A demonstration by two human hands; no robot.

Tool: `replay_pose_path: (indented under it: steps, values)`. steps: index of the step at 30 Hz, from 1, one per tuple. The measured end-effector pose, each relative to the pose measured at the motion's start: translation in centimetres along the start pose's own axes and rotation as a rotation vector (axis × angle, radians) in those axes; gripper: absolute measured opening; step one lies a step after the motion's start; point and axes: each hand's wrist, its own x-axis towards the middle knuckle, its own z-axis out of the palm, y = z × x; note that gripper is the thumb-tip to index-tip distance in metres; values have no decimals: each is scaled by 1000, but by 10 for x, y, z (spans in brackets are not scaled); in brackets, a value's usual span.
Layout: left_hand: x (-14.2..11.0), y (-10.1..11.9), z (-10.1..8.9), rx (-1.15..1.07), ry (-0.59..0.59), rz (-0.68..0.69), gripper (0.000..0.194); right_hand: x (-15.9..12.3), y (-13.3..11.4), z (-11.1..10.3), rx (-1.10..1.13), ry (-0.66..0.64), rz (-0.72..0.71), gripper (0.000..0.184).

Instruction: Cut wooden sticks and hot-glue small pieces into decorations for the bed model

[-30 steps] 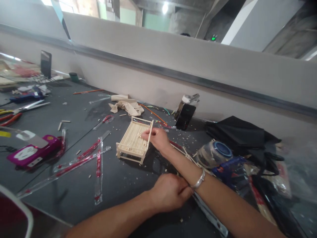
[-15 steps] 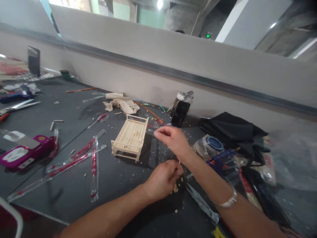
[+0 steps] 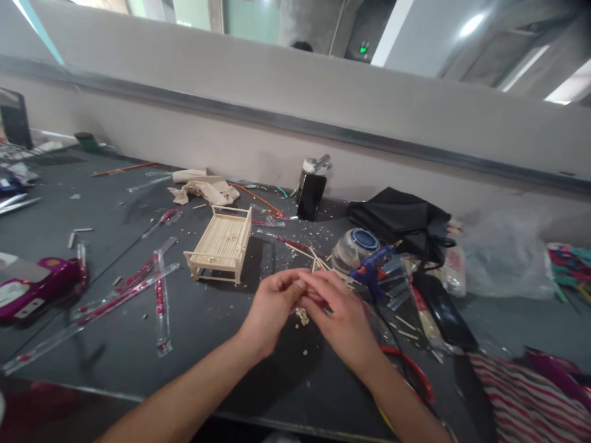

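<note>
My left hand (image 3: 272,307) and my right hand (image 3: 339,311) meet fingertip to fingertip above the dark table. The fingers of both are curled and pinched together; whatever lies between them is hidden. Just below the fingertips lies a small heap of pale wooden bits (image 3: 302,316). Behind the hands, thin wooden sticks (image 3: 318,259) are scattered. To the left of them a miniature bed made of sticks (image 3: 222,240) stands upright on its legs, with a few small pieces on its slatted top.
A jar with a blue lid (image 3: 362,240) and a blue glue gun (image 3: 369,272) stand right of the hands. Behind are a propped phone (image 3: 312,197) and a black bag (image 3: 397,212). Plastic-wrapped red strips (image 3: 159,301) and a purple device (image 3: 39,286) lie left; a striped cloth (image 3: 526,394) lies right.
My right hand has come down and back to join my left. The left hand has shifted slightly up. The view has turned right, bringing in the striped cloth.
</note>
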Motion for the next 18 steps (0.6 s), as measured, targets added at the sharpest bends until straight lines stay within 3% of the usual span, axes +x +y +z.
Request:
replay_pose_path:
  steps: [5, 7, 11, 14, 16, 18]
  values:
    - [-34, -3, -1, -189, 54, -125, 29, -15, -10, 7, -12, 109, -65, 18]
    - [-48, -3, -3, -228, 0, -136, 34, -19, -15, 8, 34, 138, 26, 17]
    - [-70, 2, -7, -249, -101, -145, 55, -25, -18, 7, 183, 305, 371, 20]
    - [-80, 4, -17, -186, 2, -101, 54, -31, -18, 6, 484, 405, 519, 34]
    - [-86, 4, -28, -59, 125, -35, 44, -38, -22, 5, 644, 407, 534, 42]
    - [-93, 2, -38, 101, 289, 76, 30, -48, -30, 3, 658, 349, 499, 45]
